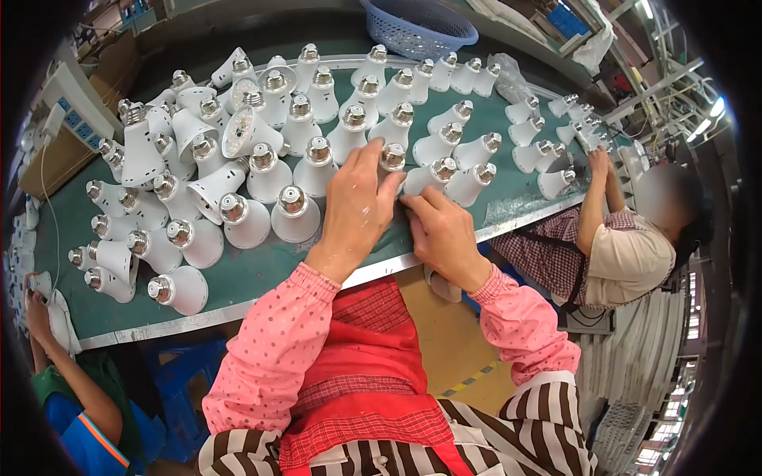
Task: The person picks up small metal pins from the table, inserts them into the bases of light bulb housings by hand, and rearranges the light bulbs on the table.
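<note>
Many white bulb housings with silver screw caps stand on the green tabletop [238,293]. My left hand [357,202] has its fingers around one bulb [391,159], with the cap showing between thumb and fingers. Just right of it, my right hand [444,234] is curled near the table's front edge, beside another bulb [431,174]; whatever its fingertips hold is hidden. Upright bulbs [295,214] stand left of my left hand. A tilted bulb [242,133] farther back shows its open face with a round board inside.
A blue basket [421,30] sits behind the table. At the right, a co-worker [627,246] reaches toward more bulbs. Another person's arm [67,373] is at the lower left, near a blue stool [186,389]. A power strip [78,119] stands at the left back.
</note>
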